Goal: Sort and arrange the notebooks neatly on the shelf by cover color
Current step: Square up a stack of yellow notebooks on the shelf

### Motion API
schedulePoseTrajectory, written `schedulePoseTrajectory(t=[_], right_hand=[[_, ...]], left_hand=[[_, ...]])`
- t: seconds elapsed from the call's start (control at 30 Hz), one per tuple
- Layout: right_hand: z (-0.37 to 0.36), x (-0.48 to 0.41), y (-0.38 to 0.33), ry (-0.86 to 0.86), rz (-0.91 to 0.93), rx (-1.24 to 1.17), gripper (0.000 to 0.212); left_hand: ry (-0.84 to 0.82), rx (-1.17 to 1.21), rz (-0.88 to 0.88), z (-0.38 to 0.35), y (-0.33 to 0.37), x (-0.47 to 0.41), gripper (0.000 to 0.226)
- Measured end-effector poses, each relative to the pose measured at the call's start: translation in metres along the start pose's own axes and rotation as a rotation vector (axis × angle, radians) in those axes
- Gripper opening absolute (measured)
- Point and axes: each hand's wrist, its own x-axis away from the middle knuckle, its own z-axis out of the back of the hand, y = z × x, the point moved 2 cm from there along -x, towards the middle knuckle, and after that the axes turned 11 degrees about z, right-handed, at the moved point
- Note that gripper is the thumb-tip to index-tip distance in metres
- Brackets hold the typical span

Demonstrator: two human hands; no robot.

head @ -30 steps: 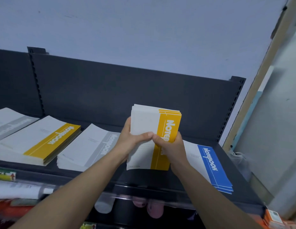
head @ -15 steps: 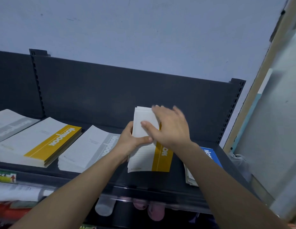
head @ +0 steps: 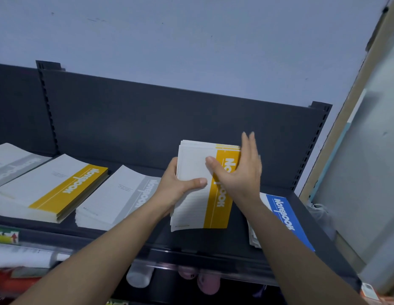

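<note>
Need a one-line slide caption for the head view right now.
At the dark shelf, left hand grips a stack of yellow-banded notebooks; right hand, fingers straight, lies against its right side.

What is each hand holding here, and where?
Left hand grips the yellow-banded white notebook stack by its left edge; right hand, fingers straight, holds nothing.

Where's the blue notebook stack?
Head view: the blue notebook stack lies at the right end of the shelf, right of the yellow notebook stack the left hand grips, partly behind the right arm.
</note>
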Motion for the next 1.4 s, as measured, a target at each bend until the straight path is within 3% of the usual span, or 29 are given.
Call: schedulePoseTrajectory(t=[0.07,0.17,0.23,0.47,0.53,0.6,0.7,0.77,0.83,0.93,1.1,1.2,1.27,1.4], right_hand=[[0.001,-0.010,-0.021,0.010,0.236,0.200,0.097],[-0.010,-0.022,-0.053,-0.315,0.453,0.360,0.088],[-0.020,-0.022,-0.061,-0.419,0.473,0.329,0.079],[-0.027,-0.022,-0.065,-0.253,0.469,0.238,0.078],[-0.030,-0.020,-0.067,-0.309,0.478,0.230,0.076],[-0.027,-0.018,-0.063,-0.244,0.415,0.106,0.075],[-0.011,-0.020,-0.035,0.122,0.109,-0.079,0.083],[-0.006,-0.019,-0.008,0.099,-0.290,-0.342,0.102],[-0.012,-0.010,0.010,-0.043,-0.550,-0.702,0.093],[-0.015,-0.004,0.015,-0.021,-0.464,-0.849,0.047],[-0.021,0.007,0.019,-0.022,-0.369,-0.816,0.065],[-0.026,0.019,0.024,-0.061,-0.401,-0.842,0.042],[-0.026,0.019,0.026,-0.052,-0.401,-0.853,0.040],[-0.029,0.023,0.031,-0.090,-0.404,-0.813,0.066]], left_hand=[[-0.015,0.004,-0.013,-0.002,0.001,0.000,0.068],[0.005,-0.049,-0.076,-0.007,0.007,-0.001,0.044],[-0.007,-0.107,-0.111,-0.009,0.011,0.000,0.031],[0.030,-0.176,-0.160,-0.005,0.014,-0.001,0.024],[0.034,-0.169,-0.160,-0.005,0.014,-0.001,0.018],[0.023,-0.127,-0.117,-0.002,0.011,0.000,0.030],[0.016,-0.039,-0.032,0.005,0.005,0.000,0.058],[0.003,0.004,-0.018,0.006,0.003,-0.001,0.057],[-0.021,0.042,-0.009,0.002,0.003,-0.001,0.055],[-0.014,0.102,-0.016,-0.002,0.008,-0.006,0.057],[-0.175,-0.037,-0.025,0.006,0.012,-0.015,0.077],[-0.186,-0.015,0.017,0.005,0.002,-0.013,0.080],[-0.168,0.007,0.015,0.005,0.001,-0.014,0.076],[-0.170,-0.016,0.053,0.005,-0.005,-0.013,0.080]])
